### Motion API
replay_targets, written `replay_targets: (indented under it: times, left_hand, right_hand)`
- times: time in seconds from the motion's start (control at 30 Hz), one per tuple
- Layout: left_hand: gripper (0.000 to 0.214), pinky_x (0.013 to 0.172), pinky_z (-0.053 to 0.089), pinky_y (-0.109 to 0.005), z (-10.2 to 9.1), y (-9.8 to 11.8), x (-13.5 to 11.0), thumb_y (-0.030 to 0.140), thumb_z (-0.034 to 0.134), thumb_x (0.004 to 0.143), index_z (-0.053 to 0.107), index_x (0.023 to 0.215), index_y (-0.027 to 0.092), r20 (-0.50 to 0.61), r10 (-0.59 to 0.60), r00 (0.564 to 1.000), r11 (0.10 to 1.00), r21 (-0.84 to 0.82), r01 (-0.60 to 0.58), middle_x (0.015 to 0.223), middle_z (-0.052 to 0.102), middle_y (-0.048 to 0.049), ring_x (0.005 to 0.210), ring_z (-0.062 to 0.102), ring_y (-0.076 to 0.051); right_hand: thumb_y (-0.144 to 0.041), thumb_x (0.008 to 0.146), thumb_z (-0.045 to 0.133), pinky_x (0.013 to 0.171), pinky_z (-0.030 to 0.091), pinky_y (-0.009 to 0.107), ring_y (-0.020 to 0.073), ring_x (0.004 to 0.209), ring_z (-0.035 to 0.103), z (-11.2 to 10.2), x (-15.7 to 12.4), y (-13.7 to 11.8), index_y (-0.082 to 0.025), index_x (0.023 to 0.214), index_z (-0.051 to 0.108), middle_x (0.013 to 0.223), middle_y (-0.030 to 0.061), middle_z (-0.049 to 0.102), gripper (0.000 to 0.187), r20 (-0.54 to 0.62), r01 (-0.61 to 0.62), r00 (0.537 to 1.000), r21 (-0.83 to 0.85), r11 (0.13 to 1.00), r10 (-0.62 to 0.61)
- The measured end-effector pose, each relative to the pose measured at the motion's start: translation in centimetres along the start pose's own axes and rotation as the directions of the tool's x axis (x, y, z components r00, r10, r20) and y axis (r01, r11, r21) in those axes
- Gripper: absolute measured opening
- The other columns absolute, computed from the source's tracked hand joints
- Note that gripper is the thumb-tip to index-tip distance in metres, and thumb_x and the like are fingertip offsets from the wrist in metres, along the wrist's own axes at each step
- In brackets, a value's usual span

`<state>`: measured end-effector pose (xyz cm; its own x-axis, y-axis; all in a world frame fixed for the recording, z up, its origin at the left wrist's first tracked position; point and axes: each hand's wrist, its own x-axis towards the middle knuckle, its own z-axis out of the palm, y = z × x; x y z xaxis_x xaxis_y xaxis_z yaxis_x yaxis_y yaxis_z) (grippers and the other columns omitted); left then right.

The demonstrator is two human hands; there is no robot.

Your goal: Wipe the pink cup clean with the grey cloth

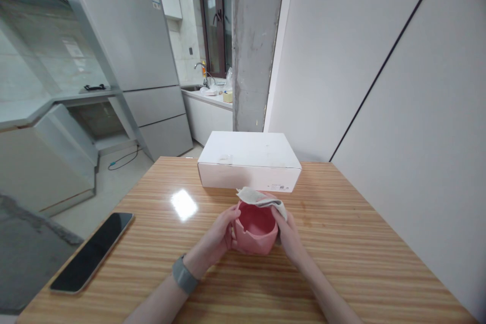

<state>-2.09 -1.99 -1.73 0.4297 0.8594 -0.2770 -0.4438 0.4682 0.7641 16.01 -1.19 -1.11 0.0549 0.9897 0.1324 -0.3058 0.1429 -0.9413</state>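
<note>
A pink pot point(258, 243) with an uneven rim is tilted toward me above the wooden table, its hollow inside showing. My left hand point(224, 230) grips its left side, thumb over the rim and fingers around the outer wall. At the far right rim, my right hand point(287, 230) pinches a pale grey cloth point(255, 196), which lies folded over the pot's back edge. Part of the cloth also hangs beside the pot under my right fingers. The pot's far side is covered by the cloth.
Behind the pot, a closed white box point(248, 149) stands on the wooden table point(353, 253). A dark-screened phone point(93, 253) lies near the table's left edge. A white wall panel point(398, 111) runs along the right. A fridge point(125, 35) stands beyond the table.
</note>
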Motion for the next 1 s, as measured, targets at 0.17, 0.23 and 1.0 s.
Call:
replay_targets:
  times: [0.17,0.23,1.0]
  left_hand:
    - [0.055,0.061,0.06,-0.036,0.0,0.2,0.3,0.042,0.062,0.086,0.048,0.135,0.025,-0.031,0.058,0.998,0.998,-0.012,-0.058,0.112,0.071,-0.0114,0.072,0.072,-0.022]
    - [0.057,0.068,0.06,-0.039,0.5,0.3,0.2,0.039,0.062,0.086,0.043,0.139,0.028,-0.026,0.074,0.997,0.996,-0.042,-0.075,0.124,0.067,-0.0112,0.082,0.073,-0.024]
    - [0.04,0.07,0.058,-0.033,-0.7,-1.1,0.6,0.046,0.056,0.09,0.065,0.105,0.011,0.126,-0.179,0.976,0.975,-0.113,0.194,0.083,0.074,-0.0108,0.071,0.07,-0.02]
  right_hand:
    - [-0.045,0.09,0.058,0.117,0.029,0.042,0.0262,0.131,0.049,0.3,-0.3,1.2,-0.026,0.113,0.07,0.125,0.0045,0.067,0.032,0.103,0.2,0.977,-0.118,0.973,-0.189]
    - [-0.044,0.091,0.056,0.118,0.028,0.042,0.0256,0.133,0.047,0.5,-0.5,1.4,-0.026,0.117,0.068,0.129,0.0043,0.065,0.034,0.057,0.22,0.975,-0.13,0.967,-0.215]
    - [-0.059,0.066,0.075,0.085,0.052,0.041,0.0313,0.085,0.069,-0.9,0.9,-1.2,-0.018,0.085,0.078,0.083,0.0073,0.078,0.046,-0.094,-0.089,0.992,-0.061,0.994,0.083]
